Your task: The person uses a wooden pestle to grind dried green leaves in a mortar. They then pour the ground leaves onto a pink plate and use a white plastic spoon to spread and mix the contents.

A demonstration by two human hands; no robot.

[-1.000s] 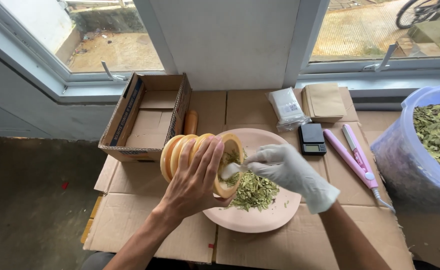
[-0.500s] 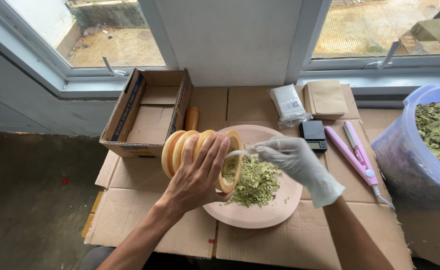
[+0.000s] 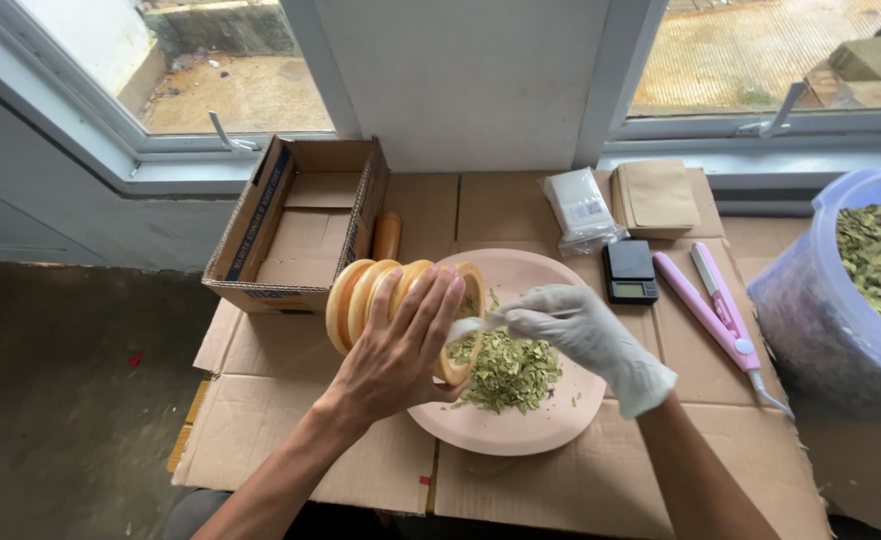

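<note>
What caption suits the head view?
Left hand tips an orange ribbed container while gloved right hand spoons dried leaves over pink plate.

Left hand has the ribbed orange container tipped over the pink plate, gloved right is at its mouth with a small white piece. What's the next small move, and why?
Probably keep the orange container tilted with the left hand and let the gloved right hand draw more leaves out with the white piece. The mouth already faces the leaf pile on the pink plate, so anything drawn out should land there.

Soft daylight comes in through the two windows [image 3: 211,80] ahead of me, so everything's evenly bright, with only faint shadows under my hands. Sharp centre, wide-angle bend at the edges, no real glare.
</note>
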